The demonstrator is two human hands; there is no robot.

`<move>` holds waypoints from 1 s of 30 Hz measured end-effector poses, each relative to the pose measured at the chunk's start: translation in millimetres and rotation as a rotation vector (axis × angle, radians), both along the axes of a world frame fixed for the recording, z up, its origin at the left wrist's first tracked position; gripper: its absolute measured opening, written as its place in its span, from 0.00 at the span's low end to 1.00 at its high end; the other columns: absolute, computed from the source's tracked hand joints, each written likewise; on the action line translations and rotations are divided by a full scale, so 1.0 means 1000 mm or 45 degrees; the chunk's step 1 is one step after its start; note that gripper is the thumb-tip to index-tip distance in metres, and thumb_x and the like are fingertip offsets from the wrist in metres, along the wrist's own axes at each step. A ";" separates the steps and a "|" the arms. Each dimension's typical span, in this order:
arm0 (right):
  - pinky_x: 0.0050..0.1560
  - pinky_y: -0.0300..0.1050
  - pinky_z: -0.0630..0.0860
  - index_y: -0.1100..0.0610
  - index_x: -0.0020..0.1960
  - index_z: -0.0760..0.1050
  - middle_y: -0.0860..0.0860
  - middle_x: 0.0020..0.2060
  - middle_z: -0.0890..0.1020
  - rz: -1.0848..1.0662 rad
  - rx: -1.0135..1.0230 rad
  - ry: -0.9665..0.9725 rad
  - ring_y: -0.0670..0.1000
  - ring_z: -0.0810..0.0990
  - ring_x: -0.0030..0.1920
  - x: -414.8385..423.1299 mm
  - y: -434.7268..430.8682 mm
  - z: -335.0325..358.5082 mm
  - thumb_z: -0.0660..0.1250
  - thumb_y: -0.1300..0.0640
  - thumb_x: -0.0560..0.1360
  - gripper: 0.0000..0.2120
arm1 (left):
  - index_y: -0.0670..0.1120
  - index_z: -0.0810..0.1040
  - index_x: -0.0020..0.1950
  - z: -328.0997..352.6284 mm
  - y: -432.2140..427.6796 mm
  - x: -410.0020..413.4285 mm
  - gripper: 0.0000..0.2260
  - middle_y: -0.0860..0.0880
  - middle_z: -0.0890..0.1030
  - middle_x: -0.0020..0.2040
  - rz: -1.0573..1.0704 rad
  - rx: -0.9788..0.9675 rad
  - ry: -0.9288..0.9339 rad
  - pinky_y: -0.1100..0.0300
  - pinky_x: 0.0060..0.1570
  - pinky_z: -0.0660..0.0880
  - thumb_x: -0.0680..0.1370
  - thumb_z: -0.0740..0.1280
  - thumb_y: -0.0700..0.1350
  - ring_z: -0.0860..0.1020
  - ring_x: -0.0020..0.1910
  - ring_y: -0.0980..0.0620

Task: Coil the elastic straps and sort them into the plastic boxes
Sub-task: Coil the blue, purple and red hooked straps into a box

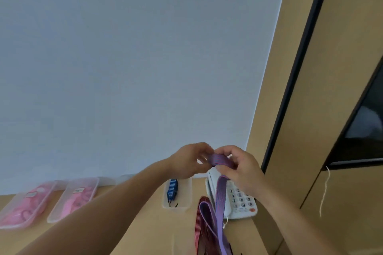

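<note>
Coiling step: a purple woven elastic strap (220, 160) is held above the right end of the tan bench (155, 234).
The left hand (189, 160) and right hand (238, 170) both pinch the started coil. Its long tail hangs unwound, so the next move probably calls for more winding before it goes into a clear plastic box (176, 209).

Pale blue-grey wall (134, 58) fills the field from 9 to 1 o'clock, evenly lit. Tan wooden panelling (277, 72) rises at 2 o'clock, edged by a black strip (296, 68). Dark glass pane (366, 130) at 3 o'clock. Tan desk top (155, 238) at 6 o'clock.
</note>
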State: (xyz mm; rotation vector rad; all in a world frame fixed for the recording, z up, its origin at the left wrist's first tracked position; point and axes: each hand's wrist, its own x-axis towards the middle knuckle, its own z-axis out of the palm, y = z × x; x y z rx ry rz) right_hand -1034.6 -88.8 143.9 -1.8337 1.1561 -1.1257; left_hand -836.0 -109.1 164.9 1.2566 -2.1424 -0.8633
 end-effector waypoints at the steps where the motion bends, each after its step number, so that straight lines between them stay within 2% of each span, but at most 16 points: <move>1: 0.42 0.37 0.76 0.41 0.51 0.78 0.39 0.40 0.83 0.005 -0.009 0.051 0.44 0.79 0.36 0.000 0.001 0.001 0.74 0.62 0.71 0.18 | 0.46 0.77 0.59 0.001 0.001 0.001 0.12 0.51 0.84 0.51 -0.006 -0.069 -0.044 0.71 0.45 0.73 0.76 0.70 0.40 0.82 0.51 0.54; 3: 0.46 0.35 0.76 0.41 0.52 0.77 0.40 0.44 0.84 -0.042 -0.013 0.048 0.44 0.81 0.42 0.002 0.001 -0.001 0.74 0.62 0.70 0.19 | 0.47 0.77 0.56 0.000 0.002 0.004 0.10 0.53 0.84 0.49 0.026 -0.134 -0.028 0.68 0.43 0.75 0.75 0.71 0.42 0.82 0.47 0.54; 5: 0.50 0.39 0.77 0.42 0.54 0.76 0.43 0.48 0.84 -0.120 0.027 -0.048 0.48 0.82 0.46 0.005 0.001 -0.003 0.74 0.63 0.70 0.20 | 0.48 0.77 0.51 -0.002 0.003 0.005 0.09 0.55 0.84 0.44 0.073 -0.094 0.097 0.59 0.44 0.78 0.74 0.73 0.44 0.82 0.42 0.54; 7: 0.52 0.41 0.78 0.44 0.54 0.77 0.45 0.48 0.85 -0.163 0.075 -0.144 0.49 0.83 0.48 0.008 0.000 -0.004 0.74 0.65 0.70 0.20 | 0.47 0.77 0.49 -0.004 0.003 0.007 0.09 0.52 0.85 0.42 0.085 -0.064 0.194 0.54 0.46 0.78 0.73 0.75 0.43 0.81 0.40 0.54; 9: 0.48 0.37 0.78 0.44 0.52 0.77 0.42 0.47 0.85 -0.221 0.095 -0.165 0.45 0.83 0.48 0.012 0.000 -0.003 0.75 0.64 0.70 0.18 | 0.45 0.77 0.48 -0.006 0.002 0.009 0.09 0.46 0.85 0.44 0.088 -0.028 0.307 0.51 0.48 0.78 0.73 0.76 0.42 0.81 0.41 0.52; 11: 0.42 0.35 0.78 0.48 0.53 0.79 0.44 0.45 0.85 -0.224 0.157 -0.257 0.46 0.85 0.45 0.016 0.000 -0.001 0.74 0.65 0.71 0.16 | 0.45 0.76 0.48 -0.007 0.002 0.010 0.09 0.45 0.85 0.43 0.089 0.005 0.382 0.54 0.47 0.78 0.74 0.76 0.42 0.81 0.41 0.52; 13: 0.38 0.36 0.78 0.55 0.55 0.79 0.51 0.44 0.86 -0.188 0.228 -0.380 0.51 0.86 0.41 0.020 0.001 0.000 0.72 0.67 0.72 0.14 | 0.48 0.76 0.48 -0.010 0.001 0.010 0.10 0.51 0.84 0.41 0.103 -0.060 0.293 0.65 0.42 0.76 0.74 0.76 0.45 0.80 0.40 0.60; 15: 0.37 0.38 0.79 0.54 0.54 0.79 0.53 0.43 0.86 -0.164 0.262 -0.404 0.53 0.86 0.38 0.024 0.002 0.001 0.71 0.66 0.73 0.12 | 0.50 0.74 0.48 -0.016 0.003 0.009 0.11 0.58 0.81 0.41 0.135 -0.172 0.145 0.71 0.40 0.70 0.74 0.75 0.51 0.76 0.39 0.67; 17: 0.37 0.40 0.78 0.52 0.54 0.79 0.51 0.43 0.85 -0.171 0.265 -0.350 0.50 0.84 0.34 0.024 0.001 0.000 0.71 0.62 0.74 0.10 | 0.53 0.75 0.49 -0.019 0.003 0.010 0.12 0.60 0.78 0.44 0.183 -0.311 0.040 0.69 0.44 0.68 0.74 0.74 0.56 0.74 0.45 0.66; 19: 0.38 0.41 0.77 0.48 0.55 0.78 0.49 0.42 0.85 -0.185 0.239 -0.284 0.48 0.81 0.31 0.021 -0.002 -0.002 0.69 0.58 0.76 0.09 | 0.54 0.76 0.48 -0.016 0.001 0.013 0.11 0.58 0.75 0.50 0.209 -0.384 -0.002 0.64 0.51 0.68 0.73 0.73 0.57 0.71 0.53 0.60; 21: 0.36 0.42 0.78 0.46 0.56 0.78 0.49 0.39 0.84 -0.188 0.196 -0.230 0.48 0.79 0.30 0.016 -0.005 -0.004 0.66 0.57 0.79 0.09 | 0.52 0.75 0.48 -0.007 0.000 0.018 0.12 0.54 0.79 0.51 0.204 -0.190 0.071 0.58 0.55 0.74 0.74 0.73 0.57 0.76 0.54 0.54; 24: 0.34 0.41 0.77 0.44 0.50 0.80 0.47 0.39 0.84 -0.183 0.146 -0.187 0.50 0.81 0.30 0.010 -0.007 -0.003 0.62 0.58 0.80 0.11 | 0.45 0.74 0.54 0.005 0.008 0.018 0.16 0.47 0.85 0.44 0.047 0.293 0.418 0.53 0.47 0.79 0.75 0.74 0.51 0.84 0.46 0.43; 28: 0.32 0.45 0.75 0.50 0.45 0.81 0.49 0.44 0.86 -0.200 0.177 -0.267 0.53 0.83 0.36 0.010 -0.010 0.000 0.63 0.59 0.80 0.10 | 0.45 0.69 0.69 0.019 0.017 0.015 0.21 0.42 0.85 0.52 -0.187 0.484 0.638 0.54 0.51 0.80 0.78 0.70 0.38 0.84 0.50 0.41; 30: 0.29 0.46 0.72 0.55 0.45 0.81 0.54 0.40 0.85 -0.132 0.263 -0.414 0.55 0.81 0.32 0.014 -0.010 0.000 0.63 0.62 0.80 0.10 | 0.43 0.75 0.65 0.026 0.019 0.011 0.17 0.42 0.85 0.52 -0.218 0.474 0.632 0.55 0.50 0.80 0.77 0.70 0.35 0.84 0.49 0.44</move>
